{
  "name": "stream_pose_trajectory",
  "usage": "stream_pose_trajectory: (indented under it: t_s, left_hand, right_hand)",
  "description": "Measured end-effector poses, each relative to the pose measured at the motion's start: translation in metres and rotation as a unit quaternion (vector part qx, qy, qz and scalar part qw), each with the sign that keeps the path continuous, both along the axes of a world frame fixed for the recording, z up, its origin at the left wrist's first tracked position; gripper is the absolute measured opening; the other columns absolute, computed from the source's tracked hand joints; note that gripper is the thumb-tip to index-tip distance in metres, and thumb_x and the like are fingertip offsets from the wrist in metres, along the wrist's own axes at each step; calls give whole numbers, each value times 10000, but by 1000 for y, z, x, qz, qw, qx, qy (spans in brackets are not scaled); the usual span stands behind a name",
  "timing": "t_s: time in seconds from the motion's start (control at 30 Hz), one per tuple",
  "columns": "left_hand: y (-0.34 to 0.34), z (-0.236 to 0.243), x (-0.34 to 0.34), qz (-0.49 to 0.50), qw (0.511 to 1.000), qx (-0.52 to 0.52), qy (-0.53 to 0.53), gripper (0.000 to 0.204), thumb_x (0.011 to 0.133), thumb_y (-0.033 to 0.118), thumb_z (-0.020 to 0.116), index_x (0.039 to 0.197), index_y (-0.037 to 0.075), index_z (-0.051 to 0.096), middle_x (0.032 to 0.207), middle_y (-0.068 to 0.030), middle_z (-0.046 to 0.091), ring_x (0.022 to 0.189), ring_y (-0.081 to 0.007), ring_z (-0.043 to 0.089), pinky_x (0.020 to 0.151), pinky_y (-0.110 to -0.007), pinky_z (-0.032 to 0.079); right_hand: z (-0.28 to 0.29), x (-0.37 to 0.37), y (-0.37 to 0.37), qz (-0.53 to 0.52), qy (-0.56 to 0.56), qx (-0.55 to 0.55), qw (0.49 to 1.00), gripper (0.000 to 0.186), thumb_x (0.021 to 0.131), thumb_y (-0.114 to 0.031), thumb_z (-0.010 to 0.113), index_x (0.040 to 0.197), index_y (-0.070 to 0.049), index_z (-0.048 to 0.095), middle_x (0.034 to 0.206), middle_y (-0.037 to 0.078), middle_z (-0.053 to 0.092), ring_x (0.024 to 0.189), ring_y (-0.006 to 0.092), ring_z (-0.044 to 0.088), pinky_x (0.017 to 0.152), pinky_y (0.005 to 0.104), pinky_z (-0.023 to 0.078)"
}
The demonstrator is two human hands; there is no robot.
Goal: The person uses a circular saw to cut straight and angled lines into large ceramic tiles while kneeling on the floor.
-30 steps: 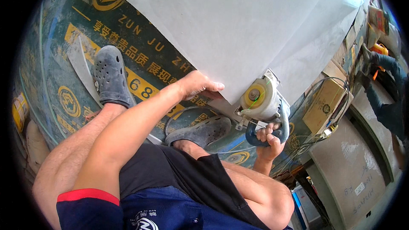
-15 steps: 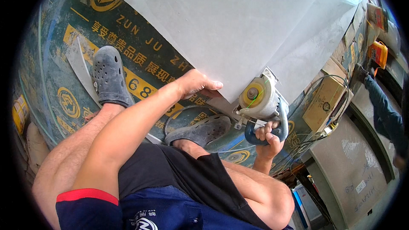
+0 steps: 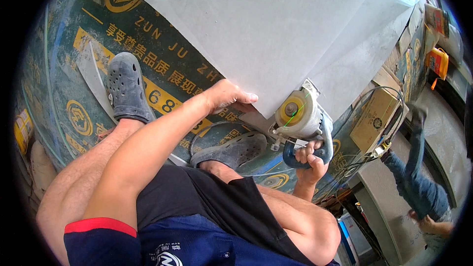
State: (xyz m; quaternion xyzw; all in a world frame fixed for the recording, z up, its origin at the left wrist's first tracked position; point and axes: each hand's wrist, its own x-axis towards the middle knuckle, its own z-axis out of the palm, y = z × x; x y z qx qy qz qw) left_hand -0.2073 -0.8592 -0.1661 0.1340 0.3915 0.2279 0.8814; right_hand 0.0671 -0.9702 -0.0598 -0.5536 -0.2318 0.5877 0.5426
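A large pale grey slab [image 3: 246,29] spreads out ahead of me, one corner pointing toward my body. My left hand [image 3: 226,96] is closed on its edge near that corner, thumb on top and fingers hidden underneath. Just right of the corner, a handheld circular saw [image 3: 291,111] with a yellowish round hub rests at the slab's near edge. My right hand [image 3: 311,155] wraps round its dark blue handle [image 3: 326,143]. A thin green line of light crosses the hub. From the saw a faint straight line runs up the slab. Whether the blade turns I cannot tell.
My grey clogs [image 3: 125,86] stand on green printed floor sheeting [image 3: 64,88], beside a thin curved offcut [image 3: 93,79]. A cable [image 3: 379,87] loops by a cardboard box [image 3: 374,118] at right. Farther right, another person's legs [image 3: 419,177] show.
At the right, the other person has moved farther into view, with legs and a hand now showing lower down. My hands, the saw and the slab look unmoved.
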Motion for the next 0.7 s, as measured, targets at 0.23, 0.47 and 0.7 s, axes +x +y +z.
stream_pose_trajectory:
  t_s: [0.23,0.47,0.7]
  left_hand:
    - [0,-1,1,-4,1000,-8,5,411,860,78,732,1189,-127,594,1108,-222,672,973,-320,699,908,-414,593]
    - [1,3,1,8,1000,4,3,402,858,71,730,1182,-127,599,1108,-223,672,970,-317,701,897,-410,597]
    - [0,-5,1,-1,1000,-6,5,398,855,63,731,1172,-137,598,1105,-224,670,978,-317,695,900,-414,597]
  right_hand:
    - [-4,5,-2,17,4,8,1000,422,699,-106,594,1083,-15,444,776,58,479,567,148,443,567,319,400]
    - [-3,6,-3,14,12,2,1000,426,699,-112,605,1083,-15,448,780,60,487,568,146,458,563,319,406]
    - [-3,5,-5,6,14,-7,1000,421,699,-113,600,1080,-19,449,789,59,488,564,143,454,558,315,398]
